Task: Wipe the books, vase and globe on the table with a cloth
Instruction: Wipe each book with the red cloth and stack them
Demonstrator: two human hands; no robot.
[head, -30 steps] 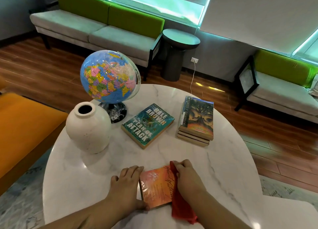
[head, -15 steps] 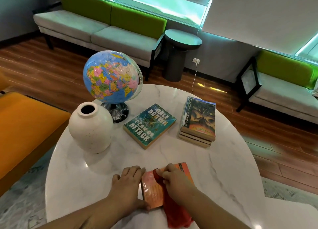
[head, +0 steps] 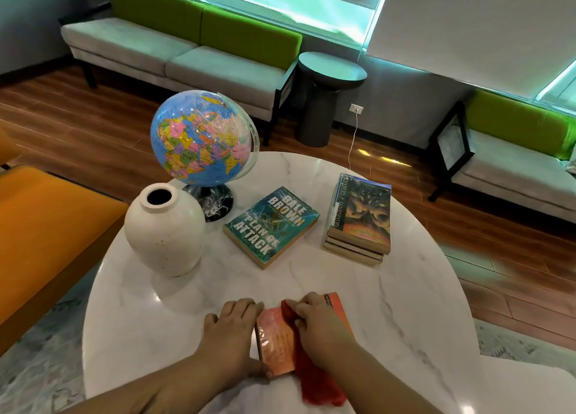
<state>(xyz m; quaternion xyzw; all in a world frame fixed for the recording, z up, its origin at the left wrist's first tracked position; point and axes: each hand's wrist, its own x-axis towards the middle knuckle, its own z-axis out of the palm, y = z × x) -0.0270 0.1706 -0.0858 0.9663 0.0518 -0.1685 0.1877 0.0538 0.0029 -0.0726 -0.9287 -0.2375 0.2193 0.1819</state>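
An orange book lies near the front edge of the round white marble table. My left hand rests beside the book's left edge, thumb at its near corner. My right hand grips a red cloth and presses it on the book's cover. Further back sit a teal book, a stack of books, a cream vase and a globe on a dark base.
An orange seat stands left of the table. Green-backed benches and a dark round side table line the far wall. A white chair corner shows at the bottom right.
My right hand has slid the red cloth leftward across the orange book's cover, from its right edge to its middle. My left hand has stayed by the book's left edge.
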